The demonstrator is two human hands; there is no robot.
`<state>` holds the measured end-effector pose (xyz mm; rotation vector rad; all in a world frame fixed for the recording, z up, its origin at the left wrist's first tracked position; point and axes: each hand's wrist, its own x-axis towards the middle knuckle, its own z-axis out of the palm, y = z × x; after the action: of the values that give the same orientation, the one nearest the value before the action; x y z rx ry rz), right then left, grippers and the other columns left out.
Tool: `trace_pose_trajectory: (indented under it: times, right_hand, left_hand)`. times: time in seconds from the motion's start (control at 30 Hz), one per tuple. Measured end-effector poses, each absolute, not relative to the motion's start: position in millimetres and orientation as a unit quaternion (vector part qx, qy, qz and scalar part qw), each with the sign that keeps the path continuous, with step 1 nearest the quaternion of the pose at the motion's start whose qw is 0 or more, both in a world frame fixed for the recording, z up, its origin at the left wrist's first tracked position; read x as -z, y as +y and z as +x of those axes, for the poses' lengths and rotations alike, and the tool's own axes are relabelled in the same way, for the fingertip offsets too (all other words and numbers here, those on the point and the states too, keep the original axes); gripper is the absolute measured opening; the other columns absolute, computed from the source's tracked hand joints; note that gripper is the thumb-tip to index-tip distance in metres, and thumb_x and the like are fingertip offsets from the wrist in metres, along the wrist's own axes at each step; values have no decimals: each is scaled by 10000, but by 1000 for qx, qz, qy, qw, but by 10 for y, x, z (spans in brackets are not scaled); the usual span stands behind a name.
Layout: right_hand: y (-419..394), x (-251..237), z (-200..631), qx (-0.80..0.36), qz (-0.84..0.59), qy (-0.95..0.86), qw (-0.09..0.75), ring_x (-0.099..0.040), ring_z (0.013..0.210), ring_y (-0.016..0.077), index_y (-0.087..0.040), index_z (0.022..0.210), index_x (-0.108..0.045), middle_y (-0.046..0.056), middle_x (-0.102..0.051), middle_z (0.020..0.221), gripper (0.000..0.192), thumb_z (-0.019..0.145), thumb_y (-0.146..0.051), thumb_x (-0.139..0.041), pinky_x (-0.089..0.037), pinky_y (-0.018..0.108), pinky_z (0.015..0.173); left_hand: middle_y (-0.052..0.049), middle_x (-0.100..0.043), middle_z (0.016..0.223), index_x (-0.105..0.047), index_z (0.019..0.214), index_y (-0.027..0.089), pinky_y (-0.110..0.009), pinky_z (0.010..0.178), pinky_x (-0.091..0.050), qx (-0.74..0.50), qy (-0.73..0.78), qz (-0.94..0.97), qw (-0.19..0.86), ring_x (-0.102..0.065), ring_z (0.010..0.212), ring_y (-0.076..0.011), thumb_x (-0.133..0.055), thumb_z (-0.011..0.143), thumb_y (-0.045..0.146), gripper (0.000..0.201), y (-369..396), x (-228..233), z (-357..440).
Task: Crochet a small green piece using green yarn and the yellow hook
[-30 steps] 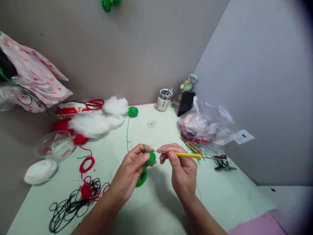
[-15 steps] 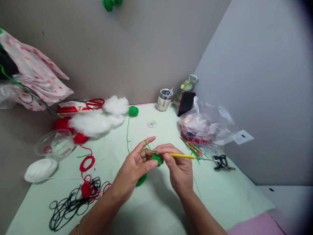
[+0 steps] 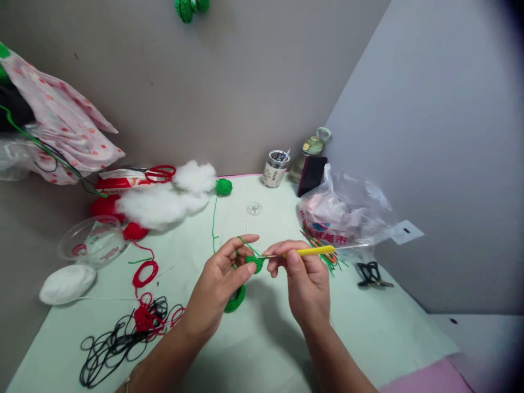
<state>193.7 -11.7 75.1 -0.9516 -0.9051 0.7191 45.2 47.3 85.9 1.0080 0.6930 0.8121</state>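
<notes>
My left hand (image 3: pixel 223 278) pinches a small green crochet piece (image 3: pixel 256 264) between thumb and fingers. Green yarn (image 3: pixel 248 244) loops over its raised index finger. In my right hand (image 3: pixel 307 278) is a crochet hook (image 3: pixel 313 251) with a yellow handle, gripped like a pen; its thin metal tip reaches the upper edge of the green piece. Below my left hand lies a green ring-shaped piece (image 3: pixel 236 300), partly hidden by the hand. A green yarn ball (image 3: pixel 224 186) sits at the back, its strand running toward my left hand.
Left of my hands are white stuffing (image 3: pixel 164 204), a clear plastic tub (image 3: pixel 94 240), white yarn (image 3: pixel 69 285) and tangled black cord (image 3: pixel 112 346). Toward the right stand a pen tin (image 3: pixel 275 170), a phone (image 3: pixel 312 176), a plastic bag (image 3: pixel 344 210) and black clips (image 3: pixel 373 274).
My right hand has drawn slightly right, away from my left, and the hook now tilts up toward its back end. The green piece has shifted a little left.
</notes>
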Motion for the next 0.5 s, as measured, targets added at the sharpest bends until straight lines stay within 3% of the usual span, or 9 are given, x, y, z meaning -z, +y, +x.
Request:
trace_pose_trajectory:
  times: [0.27, 0.5]
  right_hand:
    - [-122, -738, 1945, -352, -426, -410, 726, -688, 675, 146, -228, 946, -782, 50, -774, 897, 244, 1049, -371, -614, -564, 284, 609]
    - [-132, -682, 1939, -357, -441, -411, 713, -639, 656, 136, -214, 947, -770, 50, -738, 890, 231, 1035, -379, -635, -544, 297, 639]
  left_hand:
    - [-9, -619, 891, -767, 1198, 258, -307, 767, -427, -367, 322, 467, 737, -553, 839, -184, -801, 868, 368, 349, 476, -850, 449]
    - [-28, -679, 944, -730, 1268, 277, -361, 916, -419, -331, 303, 495, 744, -610, 966, -229, -825, 858, 405, 440, 474, -807, 468]
